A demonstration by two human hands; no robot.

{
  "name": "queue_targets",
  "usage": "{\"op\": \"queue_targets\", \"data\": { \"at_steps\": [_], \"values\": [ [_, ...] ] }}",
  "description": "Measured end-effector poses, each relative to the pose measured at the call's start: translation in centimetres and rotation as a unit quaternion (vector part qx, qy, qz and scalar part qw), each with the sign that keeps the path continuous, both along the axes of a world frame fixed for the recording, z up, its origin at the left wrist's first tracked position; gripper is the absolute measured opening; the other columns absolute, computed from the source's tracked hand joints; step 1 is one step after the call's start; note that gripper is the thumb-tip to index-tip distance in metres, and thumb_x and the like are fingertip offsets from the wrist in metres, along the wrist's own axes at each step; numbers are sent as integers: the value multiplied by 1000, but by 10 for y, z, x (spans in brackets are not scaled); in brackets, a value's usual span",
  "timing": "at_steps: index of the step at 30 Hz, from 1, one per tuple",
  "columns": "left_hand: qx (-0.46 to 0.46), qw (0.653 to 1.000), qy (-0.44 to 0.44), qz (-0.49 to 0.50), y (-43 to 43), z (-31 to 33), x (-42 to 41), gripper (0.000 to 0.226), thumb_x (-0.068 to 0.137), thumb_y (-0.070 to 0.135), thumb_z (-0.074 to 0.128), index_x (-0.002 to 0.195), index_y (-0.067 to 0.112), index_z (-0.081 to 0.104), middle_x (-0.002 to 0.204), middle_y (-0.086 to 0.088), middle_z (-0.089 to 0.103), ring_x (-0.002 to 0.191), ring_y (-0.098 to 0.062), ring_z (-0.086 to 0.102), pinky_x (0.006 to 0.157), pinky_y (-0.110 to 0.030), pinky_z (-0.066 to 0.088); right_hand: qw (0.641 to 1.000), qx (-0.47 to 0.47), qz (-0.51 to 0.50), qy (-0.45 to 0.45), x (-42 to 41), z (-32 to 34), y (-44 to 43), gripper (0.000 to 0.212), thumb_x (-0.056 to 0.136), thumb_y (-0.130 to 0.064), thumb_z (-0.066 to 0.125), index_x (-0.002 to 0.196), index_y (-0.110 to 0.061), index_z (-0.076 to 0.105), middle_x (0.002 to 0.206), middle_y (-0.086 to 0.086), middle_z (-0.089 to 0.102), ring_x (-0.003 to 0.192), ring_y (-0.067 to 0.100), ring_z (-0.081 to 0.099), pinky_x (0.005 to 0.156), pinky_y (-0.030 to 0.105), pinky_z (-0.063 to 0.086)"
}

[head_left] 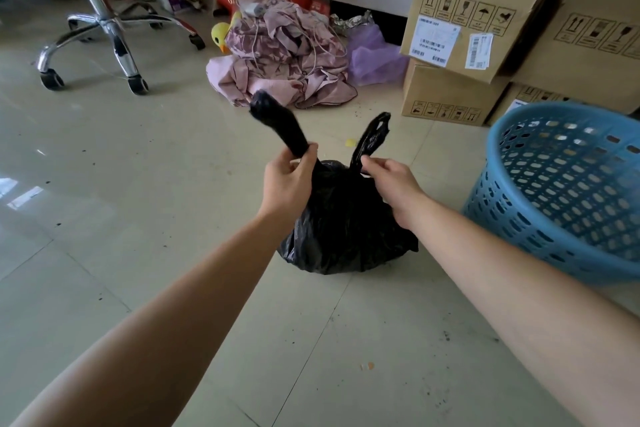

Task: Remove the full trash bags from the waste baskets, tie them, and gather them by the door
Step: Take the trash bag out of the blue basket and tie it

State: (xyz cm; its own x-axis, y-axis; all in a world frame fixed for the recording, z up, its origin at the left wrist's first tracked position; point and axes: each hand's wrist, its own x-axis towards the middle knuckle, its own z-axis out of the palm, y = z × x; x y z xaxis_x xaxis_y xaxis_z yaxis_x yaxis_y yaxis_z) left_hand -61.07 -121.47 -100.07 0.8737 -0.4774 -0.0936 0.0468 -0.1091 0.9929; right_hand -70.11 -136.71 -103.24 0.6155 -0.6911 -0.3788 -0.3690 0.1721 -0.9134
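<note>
Tying stage, one item: black bag (343, 218), full, out of the basket (554, 204), standing on the tiled floor (138, 184) directly ahead between both forearms. Left hand (285, 180): fingers curled round the base of the left handle (277, 121), which is bunched into a rope and runs up and away to the left. Right hand (391, 180): thumb and fingers pinching the base of the right handle (372, 135), a flat loop standing up and leaning slightly right. Both hands sit at the bag's neck, about level and near each other, neither clearly nearer; the two handles splay apart in a V above them. Judgement: the knot needs the handles crossed over the neck, so each free end must travel inward past the other hand. Basket: blue, perforated, tilted, just right of the bag, apart from it. Also present: stacked boxes (478, 10), heap of clothes (284, 62), chair (104, 28) base. Door: not in view.
</note>
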Motion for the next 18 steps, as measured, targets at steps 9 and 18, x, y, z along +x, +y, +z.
{"op": "queue_targets", "data": {
  "at_steps": [9,18],
  "values": [
    [-24,992,-122,27,-11,11,-14,27,106,33,43,92,24,64,90,6,76,76,-3,62,74,-29,51,999,45,15,4,12,-2,14,51,90,-40,66,110,7,66,91,16,69,88,31,72,77,37,55],
    [-105,968,8,227,-6,8,-27,43,108,33,35,74,14,51,68,0,62,61,-5,57,67,-17,47,998,1,-61,-32,32,4,44,41,103,-43,38,84,-20,66,89,-1,68,90,19,65,83,35,51]
  ]
}}
